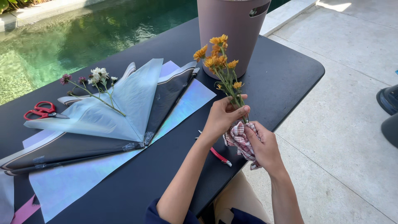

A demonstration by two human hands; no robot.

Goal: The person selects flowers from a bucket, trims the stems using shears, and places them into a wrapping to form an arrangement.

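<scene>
L hand pinches stems of orange flower bunch, held upright over bench edge at approx 4 o'clock. R hand clamps checked cloth round stem base. Hands close together. Pink bucket at 12 o'clock of blooms. Red scissors far at 9 o'clock.

The left hand pinches the stems of the orange flowers, which stand upright; the right hand grips a checked cloth wrapped round their base. They are over the edge of a black table. On it lie red snips, fanned wrapping paper with a white sprig, red scissors and a mauve bucket
</scene>
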